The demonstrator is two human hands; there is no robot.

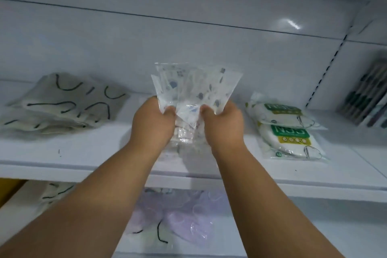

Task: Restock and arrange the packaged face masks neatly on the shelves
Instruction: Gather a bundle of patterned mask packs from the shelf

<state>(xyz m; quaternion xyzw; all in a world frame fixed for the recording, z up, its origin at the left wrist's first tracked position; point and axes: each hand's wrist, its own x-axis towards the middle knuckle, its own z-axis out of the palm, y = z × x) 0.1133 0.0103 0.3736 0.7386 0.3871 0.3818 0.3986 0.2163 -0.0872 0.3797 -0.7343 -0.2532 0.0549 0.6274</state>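
A bunch of clear-wrapped face mask packets point(194, 88) with small blue prints fans upward above the middle of the white shelf point(94, 148). My left hand point(154, 121) grips the bunch's left side and my right hand point(224, 123) grips its right side. The lower ends of the packets hang between my wrists, just over the shelf board. A heap of beige masks with black ear loops point(62, 102) lies at the shelf's left. Two green-labelled white mask packs point(287, 128) lie at its right.
Upright dark-striped packages point(368, 96) stand at the far right behind a slotted upright rail point(326, 69). On the lower shelf lie purple masks in clear wrap point(188, 220) and more beige masks point(56, 192). A white back panel point(188, 44) closes the shelf behind.
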